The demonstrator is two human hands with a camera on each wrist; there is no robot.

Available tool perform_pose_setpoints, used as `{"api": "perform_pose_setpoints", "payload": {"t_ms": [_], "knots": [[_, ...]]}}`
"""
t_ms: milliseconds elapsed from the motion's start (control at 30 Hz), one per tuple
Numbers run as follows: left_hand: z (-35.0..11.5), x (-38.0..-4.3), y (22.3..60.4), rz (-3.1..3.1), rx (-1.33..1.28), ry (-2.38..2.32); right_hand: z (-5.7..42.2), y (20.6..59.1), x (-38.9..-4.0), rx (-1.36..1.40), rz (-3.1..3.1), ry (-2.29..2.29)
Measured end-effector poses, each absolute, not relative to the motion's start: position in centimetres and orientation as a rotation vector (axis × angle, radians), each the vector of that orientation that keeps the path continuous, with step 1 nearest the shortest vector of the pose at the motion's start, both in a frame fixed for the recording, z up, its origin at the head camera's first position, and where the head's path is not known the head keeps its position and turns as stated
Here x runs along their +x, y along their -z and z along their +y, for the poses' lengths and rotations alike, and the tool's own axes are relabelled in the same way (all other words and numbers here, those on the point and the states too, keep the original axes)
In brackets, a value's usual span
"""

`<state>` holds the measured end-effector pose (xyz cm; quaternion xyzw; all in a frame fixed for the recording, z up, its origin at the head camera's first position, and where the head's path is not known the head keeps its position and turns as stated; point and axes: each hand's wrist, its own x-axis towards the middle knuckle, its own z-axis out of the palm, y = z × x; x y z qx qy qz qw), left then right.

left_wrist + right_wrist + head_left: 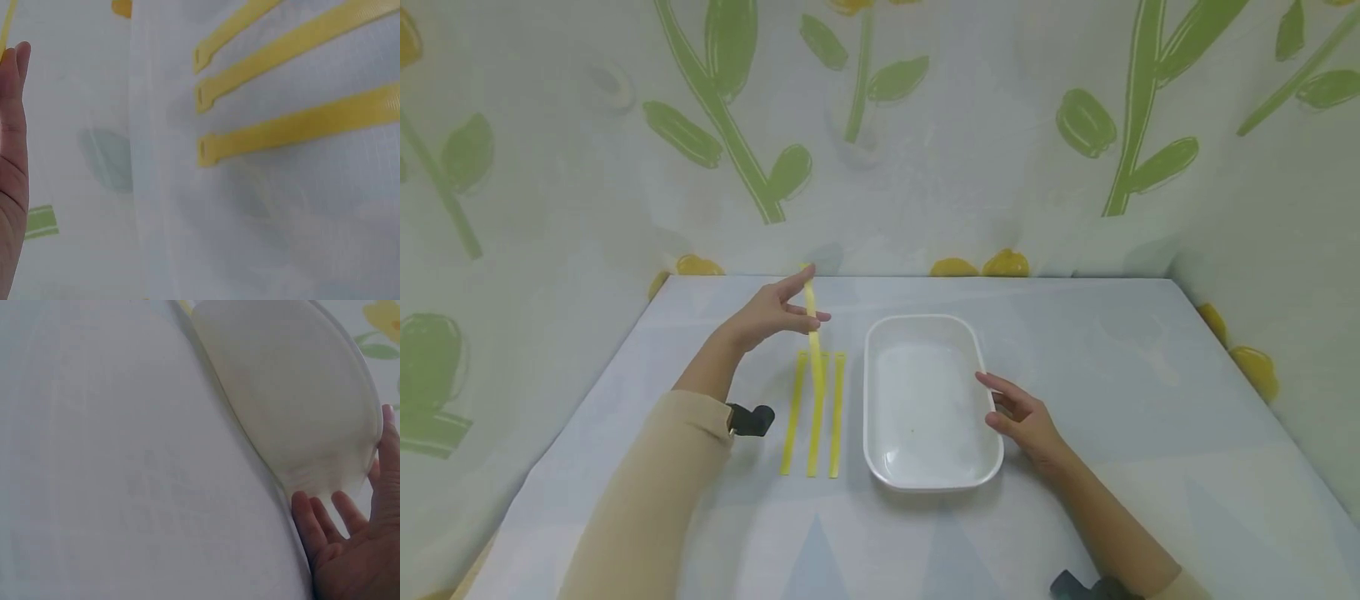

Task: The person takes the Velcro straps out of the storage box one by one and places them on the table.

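My left hand (777,307) pinches a yellow hook-and-loop cable tie (815,358) and holds it upright above the table. In the head view its lower part overlaps the middle one of three matching ties lying below: a left tie (793,412), a middle tie (815,442) and a right tie (837,417). Slotted heads show on those three in the left wrist view, for instance on the nearest tie (300,129). A white rectangular tray (925,400) stands right of them. My right hand (1026,423) grips its right rim, with several fingers against the outer wall (294,412).
A pale patterned sheet covers the table (1097,367). Behind it and at both sides hangs white cloth (970,150) with green leaves and yellow flowers. Dark wrist devices, such as the left one (751,420), sit on both arms.
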<state>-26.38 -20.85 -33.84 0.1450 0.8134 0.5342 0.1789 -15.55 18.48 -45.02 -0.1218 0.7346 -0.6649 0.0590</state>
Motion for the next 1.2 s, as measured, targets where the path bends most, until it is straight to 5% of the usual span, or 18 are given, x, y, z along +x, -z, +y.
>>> {"api": "perform_pose_setpoints", "payload": {"t_ms": [500, 1200], "knots": [[-26.4, -24.4, 36.8, 2.323, 0.381, -1.522, 18.3, 44.5, -15.7, -0.351, 2.232, 1.994], [-27.5, -21.3, 40.8, 2.489, 0.312, -1.101, 18.4, 44.5, -15.2, -0.378, 2.233, 1.991]]}}
